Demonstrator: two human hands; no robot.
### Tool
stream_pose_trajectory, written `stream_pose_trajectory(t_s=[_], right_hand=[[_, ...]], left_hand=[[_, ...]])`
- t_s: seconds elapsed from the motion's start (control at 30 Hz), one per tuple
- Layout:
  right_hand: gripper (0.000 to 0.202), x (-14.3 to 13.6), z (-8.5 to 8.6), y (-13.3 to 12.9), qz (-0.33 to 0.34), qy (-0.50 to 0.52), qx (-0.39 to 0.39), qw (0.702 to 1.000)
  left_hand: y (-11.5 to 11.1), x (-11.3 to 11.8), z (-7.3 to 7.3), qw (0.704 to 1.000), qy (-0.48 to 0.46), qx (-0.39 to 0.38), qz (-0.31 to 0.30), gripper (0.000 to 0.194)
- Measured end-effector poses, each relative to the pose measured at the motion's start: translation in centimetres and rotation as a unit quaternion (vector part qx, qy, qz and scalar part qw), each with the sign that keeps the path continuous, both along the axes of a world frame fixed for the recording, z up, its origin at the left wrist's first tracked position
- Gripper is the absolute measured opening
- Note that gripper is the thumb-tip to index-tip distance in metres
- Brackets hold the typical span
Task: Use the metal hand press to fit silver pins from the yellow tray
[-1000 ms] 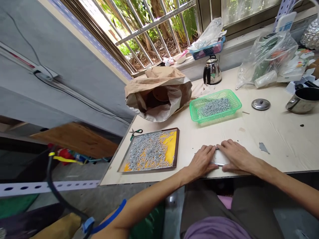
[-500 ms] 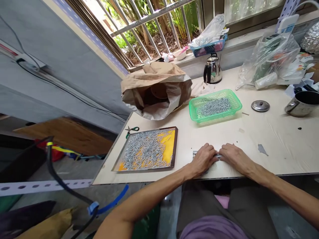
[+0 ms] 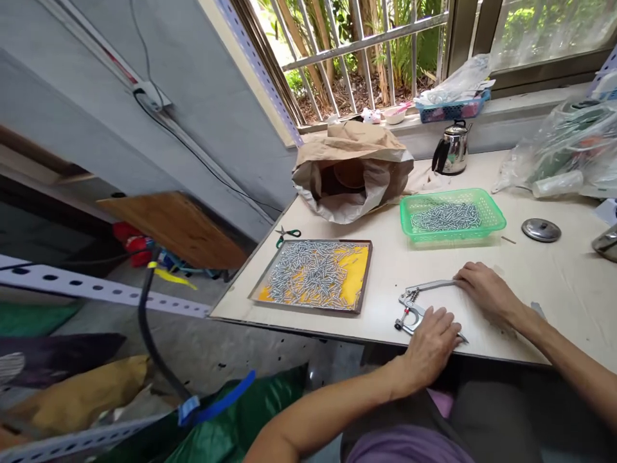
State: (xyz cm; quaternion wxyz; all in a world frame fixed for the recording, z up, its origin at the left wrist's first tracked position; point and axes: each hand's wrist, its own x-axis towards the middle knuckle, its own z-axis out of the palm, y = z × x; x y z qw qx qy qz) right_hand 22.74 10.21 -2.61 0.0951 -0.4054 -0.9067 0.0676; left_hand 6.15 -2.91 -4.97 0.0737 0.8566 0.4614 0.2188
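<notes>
Metal pliers (image 3: 409,314) lie near the table's front edge, with their two handles spread apart. Beside their pivot there is a coil spring, and the jaw end at the left has a rounded gap and a small dark knob. My left hand (image 3: 432,334) is closed over the lower handle, whose thin tip pokes out past the fingers. At the far end of the upper handle, the fingers of my right hand (image 3: 484,288) are closed on the metal. Whether anything sits in the jaws cannot be made out.
A shallow tray (image 3: 367,276) of small metal screw-like pieces lies left, scissors (image 3: 288,235) behind it. Further back are a green basket (image 3: 501,218) of similar pieces, an open paper bag (image 3: 354,148), a steel kettle (image 3: 452,149) and a round metal lid (image 3: 541,229).
My hands were close together over the pliers; now they are apart, the right one further back, and the handles stand spread. The view has turned left.
</notes>
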Motion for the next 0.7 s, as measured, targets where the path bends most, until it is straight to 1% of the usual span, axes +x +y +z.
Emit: stream_pose_trajectory(t_s=[0.07, 0.1, 0.13, 0.17, 0.23, 0.27, 0.33, 0.43, 0.5, 0.57, 0.6, 0.67, 0.7], right_hand=[[0.019, -1.4, 1.1, -0.1, -0.037, -0.023, 0.026, 0.999], [0.018, -2.3, 1.7, -0.4, -0.038, -0.031, 0.035, 0.998], [0.018, -3.3, 2.2, -0.9, -0.02, -0.034, 0.037, 0.999], [0.018, -4.3, 2.7, -1.5, 0.015, -0.032, 0.031, 0.999], [0.018, -6.6, 3.3, -2.8, 0.115, -0.022, -0.004, 0.993], [0.016, -7.7, 3.4, -3.5, 0.153, -0.025, -0.021, 0.988], [0.013, -9.7, 3.2, -4.4, 0.192, -0.043, -0.037, 0.98], [0.013, -11.8, 2.4, -4.9, 0.217, -0.068, -0.017, 0.974], [0.017, -12.7, 1.8, -4.9, 0.232, -0.07, 0.009, 0.97], [0.019, -13.3, 1.6, -4.8, 0.242, -0.061, 0.036, 0.968], [0.018, -13.4, 1.7, -4.6, 0.242, -0.047, 0.052, 0.968], [0.015, -13.3, 2.7, -3.6, 0.227, 0.001, 0.096, 0.969], [0.014, -13.1, 3.6, -2.7, 0.208, 0.031, 0.125, 0.97]], left_hand=[[0.1, 0.1, 0.4, 1.0, -0.007, -0.005, 0.001, 0.021], [0.2, 0.1, 0.5, 1.0, -0.012, -0.004, 0.003, 0.021], [0.2, 0.1, 0.5, 1.0, -0.019, -0.003, 0.004, 0.022], [0.3, 0.0, 0.3, 1.0, -0.025, -0.004, 0.003, 0.022], [0.3, 0.1, -0.4, 0.999, -0.03, -0.015, -0.01, 0.023], [0.3, 0.1, -1.0, 0.999, -0.027, -0.023, -0.018, 0.024], [0.2, 0.2, -2.1, 0.999, -0.015, -0.038, -0.028, 0.026], [0.2, 0.5, -3.4, 0.999, -0.005, -0.051, -0.018, 0.033], [0.1, 0.8, -3.7, 0.998, -0.001, -0.057, -0.01, 0.037], [0.0, 0.9, -3.4, 0.998, 0.004, -0.06, -0.015, 0.037], [0.0, 0.8, -3.0, 0.998, 0.003, -0.053, -0.024, 0.034], [-0.3, 0.2, -1.6, 0.999, -0.012, -0.018, -0.046, 0.029], [-0.3, -0.5, -0.6, 0.998, -0.026, 0.008, -0.048, 0.026]])
